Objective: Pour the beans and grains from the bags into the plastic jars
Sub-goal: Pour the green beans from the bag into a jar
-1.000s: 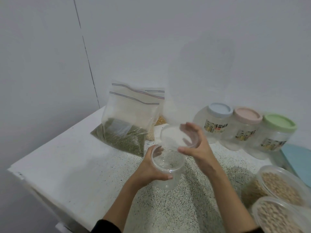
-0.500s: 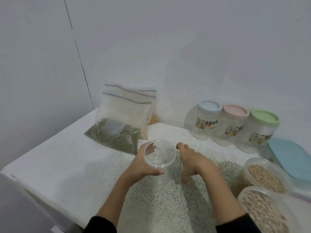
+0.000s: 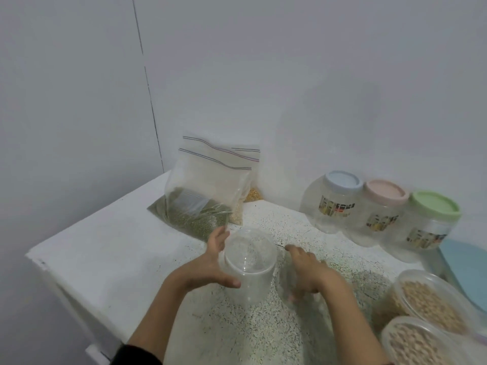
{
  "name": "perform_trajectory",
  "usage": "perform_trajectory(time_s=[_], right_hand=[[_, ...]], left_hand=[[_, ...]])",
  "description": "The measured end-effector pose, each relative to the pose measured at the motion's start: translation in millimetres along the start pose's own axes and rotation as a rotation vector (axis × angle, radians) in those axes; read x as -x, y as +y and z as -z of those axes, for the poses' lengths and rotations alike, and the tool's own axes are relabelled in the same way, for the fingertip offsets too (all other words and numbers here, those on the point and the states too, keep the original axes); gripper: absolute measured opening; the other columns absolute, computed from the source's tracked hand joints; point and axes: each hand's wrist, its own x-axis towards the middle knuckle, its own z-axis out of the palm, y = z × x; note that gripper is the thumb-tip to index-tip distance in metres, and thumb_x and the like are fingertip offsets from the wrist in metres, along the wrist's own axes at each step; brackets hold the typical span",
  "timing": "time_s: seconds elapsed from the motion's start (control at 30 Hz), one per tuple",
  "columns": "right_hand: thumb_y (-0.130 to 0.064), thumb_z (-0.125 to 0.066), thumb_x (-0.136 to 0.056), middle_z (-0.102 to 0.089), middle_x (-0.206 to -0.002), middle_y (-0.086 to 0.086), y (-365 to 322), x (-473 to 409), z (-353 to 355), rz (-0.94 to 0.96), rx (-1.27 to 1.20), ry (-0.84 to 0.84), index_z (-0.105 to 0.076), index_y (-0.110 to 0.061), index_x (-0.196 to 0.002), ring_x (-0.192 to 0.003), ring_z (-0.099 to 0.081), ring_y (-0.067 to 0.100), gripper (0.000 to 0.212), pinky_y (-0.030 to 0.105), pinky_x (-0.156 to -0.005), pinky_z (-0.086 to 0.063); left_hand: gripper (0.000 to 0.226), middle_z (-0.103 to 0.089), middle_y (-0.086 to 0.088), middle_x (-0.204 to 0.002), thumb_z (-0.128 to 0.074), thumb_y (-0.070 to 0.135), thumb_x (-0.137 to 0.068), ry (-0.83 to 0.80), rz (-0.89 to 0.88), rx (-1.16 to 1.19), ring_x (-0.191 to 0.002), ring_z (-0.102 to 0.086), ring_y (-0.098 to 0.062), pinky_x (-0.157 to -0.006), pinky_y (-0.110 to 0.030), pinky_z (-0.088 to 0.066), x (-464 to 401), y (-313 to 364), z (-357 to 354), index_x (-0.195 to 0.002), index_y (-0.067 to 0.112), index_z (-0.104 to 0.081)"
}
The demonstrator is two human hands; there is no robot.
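Observation:
A clear, empty, lidless plastic jar (image 3: pixel 247 262) stands on the speckled white counter (image 3: pixel 105 254). My left hand (image 3: pixel 210 267) grips its side, thumb in front. My right hand (image 3: pixel 307 272) is low on the counter just right of the jar, its fingers curved over a clear lid (image 3: pixel 281 281), which is blurred and hard to make out. At the back left a zip bag of green grains (image 3: pixel 195 214) leans on the wall. Behind it are a bag of pale grains (image 3: pixel 236 217) and one of yellow kernels (image 3: pixel 253 194).
Three empty jars line the back wall, with blue (image 3: pixel 340 204), pink (image 3: pixel 382 214) and green (image 3: pixel 429 227) lids. Two open jars full of beans (image 3: pixel 432 304) (image 3: pixel 419 346) stand at the right front beside a blue tray (image 3: pixel 469 272). The counter's edge runs along the left.
My right hand has come down from above the jar with the clear lid to the counter beside it. My left hand has kept its hold on the jar.

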Motion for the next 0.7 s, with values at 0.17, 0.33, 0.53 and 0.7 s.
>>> perform_trajectory(time_s=[0.17,0.33,0.53,0.7], right_hand=[[-0.021,-0.064,-0.09,-0.038,-0.145,0.008,-30.4,-34.0,76.0,0.124,-0.184,0.348,-0.031,-0.012,-0.142,-0.128,-0.043,0.027,0.062,0.044,-0.103,-0.039],[-0.011,-0.056,-0.093,-0.056,-0.127,0.006,-88.3,-94.2,114.6,0.338,-0.244,0.497,-0.055,-0.008,-0.122,-0.115,-0.053,0.024,0.029,0.038,-0.096,-0.044],[-0.016,-0.055,-0.093,-0.052,-0.128,0.01,-141.4,-166.0,124.6,0.384,0.04,0.467,-0.054,-0.008,-0.121,-0.121,-0.045,0.029,0.028,0.037,-0.096,-0.04],[-0.01,-0.056,-0.09,-0.061,-0.116,0.012,-152.9,-202.0,119.0,0.201,0.253,0.513,-0.052,-0.007,-0.113,-0.108,-0.058,0.031,0.024,0.033,-0.075,-0.04]], left_hand=[[0.126,-0.01,0.008,-0.158,-0.088,0.025,-0.062,0.14,0.008,-0.089,-0.144,-0.016,-0.014,-0.106,-0.025,-0.028,4.1,21.2,70.3,-0.15,0.023,0.002],[0.064,-0.035,0.002,-0.148,-0.067,0.01,-0.087,0.383,-0.113,-0.291,-0.136,-0.034,-0.02,-0.102,-0.029,-0.036,-40.8,45.9,136.3,-0.141,0.018,-0.033],[0.069,-0.031,-0.006,-0.151,-0.044,-0.014,-0.083,0.46,-0.166,-0.618,-0.139,-0.027,-0.025,-0.109,-0.028,-0.024,-112.5,53.8,170.0,-0.145,0.013,-0.032],[0.059,-0.035,-0.003,-0.15,-0.048,-0.005,-0.09,0.459,-0.292,-0.883,-0.138,-0.029,-0.025,-0.113,-0.039,-0.022,-154.5,57.9,178.5,-0.144,0.017,-0.037]])
